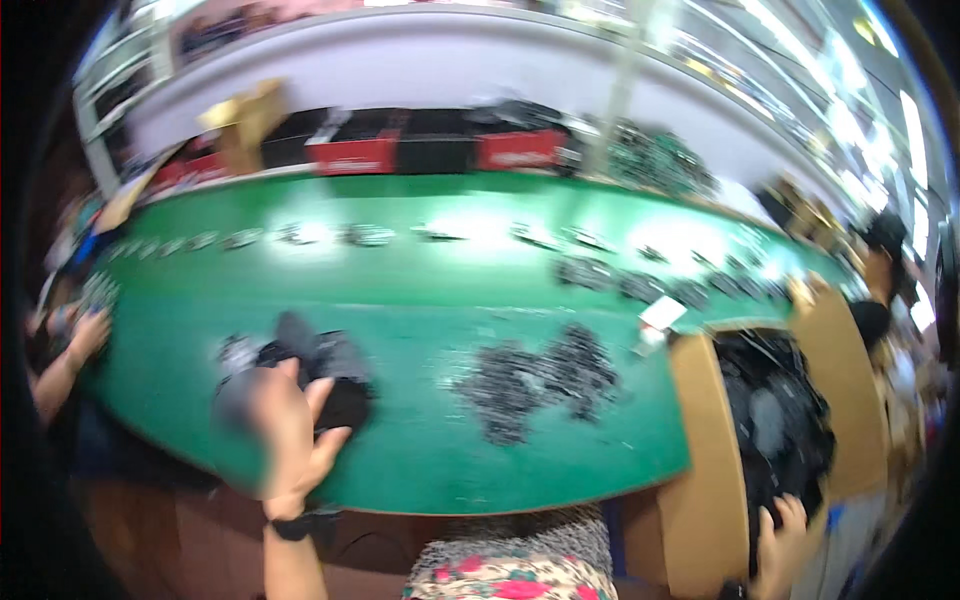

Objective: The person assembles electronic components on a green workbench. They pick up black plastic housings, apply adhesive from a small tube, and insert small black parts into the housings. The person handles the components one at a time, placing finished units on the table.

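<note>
- A long green table [420, 290] curves across the room, its surface smooth and shiny under the lights (everything is motion-blurred).
- The left hand [290, 425] is raised over the table's near edge, fingers curled around a bundle of black parts [325, 375] that looks soft-edged and lumpy; a dark watch sits on that wrist.
- Just right of it, a loose heap of small dark pieces [535, 375] lies scattered on the green, well apart from the hand.
- A white tag [660, 315] rests near the table's right end.
- The right hand [782, 535] grips the near rim of a brown cardboard box [700, 450] full of black items, fingers hooked over the edge.
- Rows of small dark clusters line the far side; red bins [355, 155] stand behind.
- Another person's hand [85, 335] shows at the far left.
</note>
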